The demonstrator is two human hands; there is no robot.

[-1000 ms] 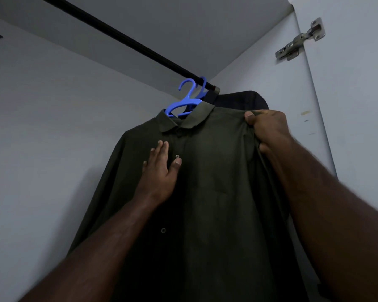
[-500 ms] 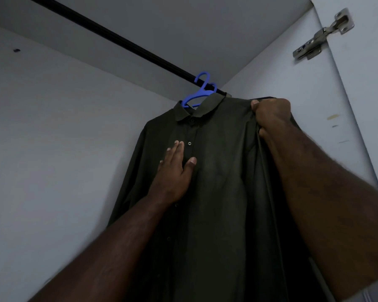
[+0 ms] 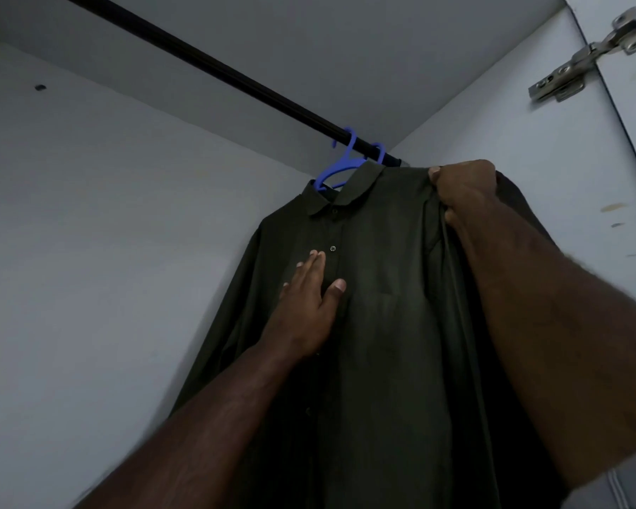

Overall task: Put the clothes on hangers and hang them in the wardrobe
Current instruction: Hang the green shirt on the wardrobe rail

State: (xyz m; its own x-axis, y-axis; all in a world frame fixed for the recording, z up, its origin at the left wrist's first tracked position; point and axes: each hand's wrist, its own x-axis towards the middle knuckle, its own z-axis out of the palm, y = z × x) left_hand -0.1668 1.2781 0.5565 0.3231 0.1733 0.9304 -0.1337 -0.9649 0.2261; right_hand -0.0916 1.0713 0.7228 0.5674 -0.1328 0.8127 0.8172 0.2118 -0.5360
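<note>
Wardrobe rail with two blue hangers at its far end

The black rail [image 3: 213, 67] runs from 11 o'clock down toward the corner at 1 o'clock. Two blue hangers hook over it close together there: the front hanger [image 3: 340, 167] carries the dark green shirt [image 3: 382, 325]; the rear hanger [image 3: 379, 153] shows only its hook, its load unclear.

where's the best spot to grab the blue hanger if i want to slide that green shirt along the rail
Probably the bare neck of the blue hanger, just under its hook on the black rail, reached from the left. Only that part shows above the collar of the green shirt; the right hand already grips the right shoulder.
</note>
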